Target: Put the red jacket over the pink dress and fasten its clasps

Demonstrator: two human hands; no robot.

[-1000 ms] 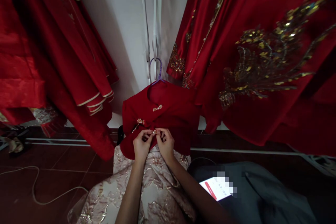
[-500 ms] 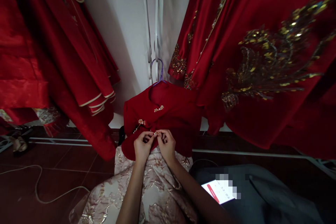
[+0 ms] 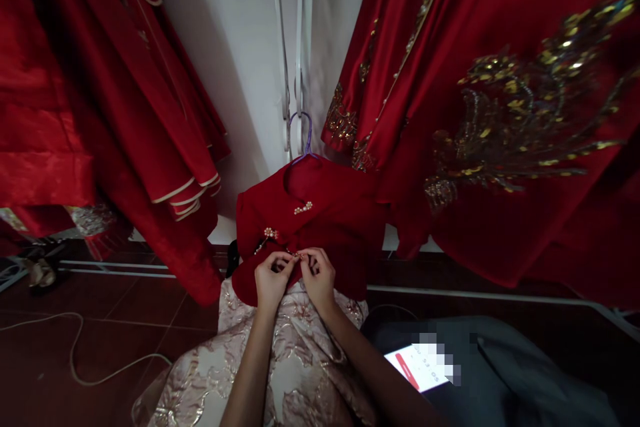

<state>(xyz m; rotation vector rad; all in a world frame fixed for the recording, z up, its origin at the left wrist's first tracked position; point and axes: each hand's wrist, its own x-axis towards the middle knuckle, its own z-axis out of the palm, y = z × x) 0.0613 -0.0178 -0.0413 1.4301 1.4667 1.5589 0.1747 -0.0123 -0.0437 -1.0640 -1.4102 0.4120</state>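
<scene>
A sleeveless-looking red top (image 3: 335, 213) hangs on a purple hanger (image 3: 308, 140) in front of me. Two pearl-beaded flower ornaments show on it: one ornament (image 3: 303, 207) near the neckline, another (image 3: 271, 233) lower on its left side. My left hand (image 3: 270, 281) is closed in a pinch at the front of the top. Right beside it, my right hand (image 3: 319, 277) pinches too, the fingertips of both nearly meeting. Between them sits a small beaded fastening (image 3: 297, 255), mostly covered by the fingers. A pale pink and gold brocade skirt (image 3: 300, 353) spreads below the top.
Red garments (image 3: 150, 113) hang at left, and a red garment with gold sequins (image 3: 520, 100) hangs at right. White rack poles (image 3: 299, 33) stand behind. A lit phone (image 3: 417, 368) lies on dark fabric at lower right. A cable (image 3: 75, 353) crosses the tiled floor.
Both hands stay at the same spot on the top with only slight fingertip movement. Less of the beaded fastening shows between the fingers. The view has shifted very slightly.
</scene>
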